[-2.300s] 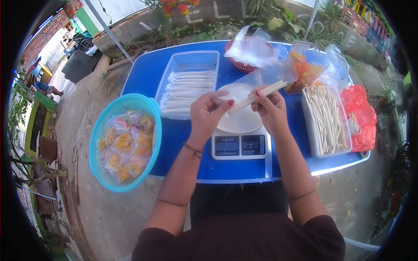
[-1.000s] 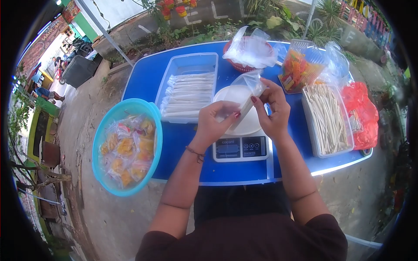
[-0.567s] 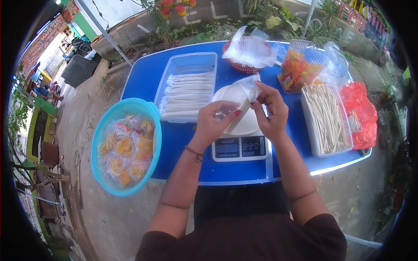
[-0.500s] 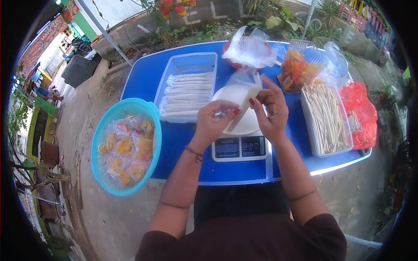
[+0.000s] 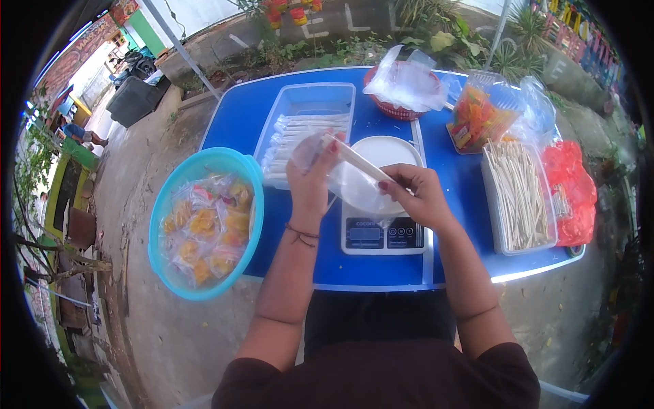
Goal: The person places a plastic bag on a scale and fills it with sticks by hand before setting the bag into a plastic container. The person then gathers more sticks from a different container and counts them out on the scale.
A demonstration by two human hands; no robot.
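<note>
The sticks (image 5: 362,163) slant between both hands above the scale (image 5: 385,235), with a clear bag (image 5: 361,195) hanging along them. The left hand (image 5: 312,180) pinches their upper end between thumb and fingers; the right hand (image 5: 419,195) pinches the lower end. Leftward sit a tray (image 5: 319,103) of wrapped sticks (image 5: 310,125) and a basin (image 5: 204,294) of bagged snacks (image 5: 204,228); rightward, a box (image 5: 547,198) of bare sticks (image 5: 516,198) beside a red bag (image 5: 578,204); beyond the scale, a basket (image 5: 398,111).

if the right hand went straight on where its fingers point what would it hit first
Past the pale sticks in its grip, the right hand would probably meet the left hand first, at the sticks' other end. Depth is unclear; it might brush the clear plastic on the way.
</note>
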